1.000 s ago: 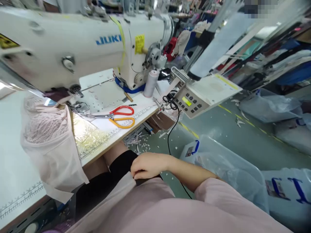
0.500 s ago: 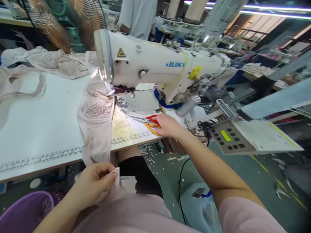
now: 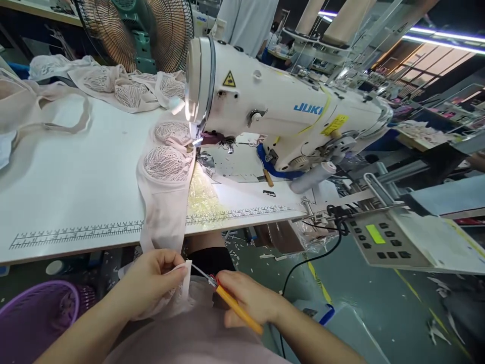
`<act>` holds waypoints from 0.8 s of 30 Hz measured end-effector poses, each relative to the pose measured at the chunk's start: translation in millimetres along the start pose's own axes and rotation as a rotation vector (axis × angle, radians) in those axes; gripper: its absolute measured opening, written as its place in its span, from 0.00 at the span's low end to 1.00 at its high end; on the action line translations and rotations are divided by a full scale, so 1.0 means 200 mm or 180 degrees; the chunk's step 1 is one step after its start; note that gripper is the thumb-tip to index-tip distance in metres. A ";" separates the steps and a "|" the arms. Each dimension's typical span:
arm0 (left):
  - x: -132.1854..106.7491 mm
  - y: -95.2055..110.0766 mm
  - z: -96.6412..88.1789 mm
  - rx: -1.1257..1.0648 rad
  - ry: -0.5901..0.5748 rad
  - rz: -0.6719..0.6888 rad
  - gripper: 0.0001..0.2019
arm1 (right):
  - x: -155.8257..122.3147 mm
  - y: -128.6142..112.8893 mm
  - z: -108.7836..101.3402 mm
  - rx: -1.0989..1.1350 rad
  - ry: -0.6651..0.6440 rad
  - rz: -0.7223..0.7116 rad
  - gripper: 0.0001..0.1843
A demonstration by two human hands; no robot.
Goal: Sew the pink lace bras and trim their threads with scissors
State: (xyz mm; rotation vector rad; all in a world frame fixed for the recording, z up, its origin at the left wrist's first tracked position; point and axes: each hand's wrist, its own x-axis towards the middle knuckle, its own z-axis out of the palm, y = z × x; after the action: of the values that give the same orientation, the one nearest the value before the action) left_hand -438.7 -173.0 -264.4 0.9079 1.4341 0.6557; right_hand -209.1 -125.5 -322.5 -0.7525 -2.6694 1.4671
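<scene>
A pale pink bra [image 3: 164, 199] with lace cups hangs over the table's front edge, its far side lying beneath the needle area of the white sewing machine [image 3: 261, 96]. My left hand [image 3: 157, 280] is closed on the fabric band at its near end, where a narrow white strip [image 3: 187, 278] sticks up between thumb and finger. In my right hand [image 3: 252, 298] is a pair of scissors [image 3: 237, 306] with an orange handle and a partly visible red one. The blade tips touch or nearly touch the strip beside my left thumb.
More bras [image 3: 125, 88] lie along the back of the white table [image 3: 94, 177], before a fan [image 3: 140, 35]. A grey thread cone [image 3: 314, 177] and a wooden-handled tool [image 3: 267, 176] rest by the machine. A control panel [image 3: 382, 237] juts out right; a purple basket [image 3: 41, 318] stands lower left.
My right hand has lifted the scissors off the table and brought them down left to the strip at my left hand. The left hand keeps its hold. The camera view has shifted.
</scene>
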 end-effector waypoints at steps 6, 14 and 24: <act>0.00 -0.02 0.00 -0.0051 0.0216 -0.0096 0.14 | 0.03 -0.04 -0.01 -0.0099 -0.0068 0.0043 0.40; 0.00 -0.08 -0.04 -0.0226 -0.0111 -0.0217 0.14 | 0.03 -0.07 0.00 0.0309 -0.0274 -0.0039 0.38; 0.03 -0.07 -0.01 -0.0589 -0.0202 -0.0341 0.15 | 0.04 -0.09 -0.07 -0.0401 -0.0463 0.0304 0.41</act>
State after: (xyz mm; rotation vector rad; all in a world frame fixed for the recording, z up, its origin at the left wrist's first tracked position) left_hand -442.7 -173.8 -278.9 0.6967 1.3319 0.6618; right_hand -219.8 -120.0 -302.4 -0.8218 -2.8962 1.4377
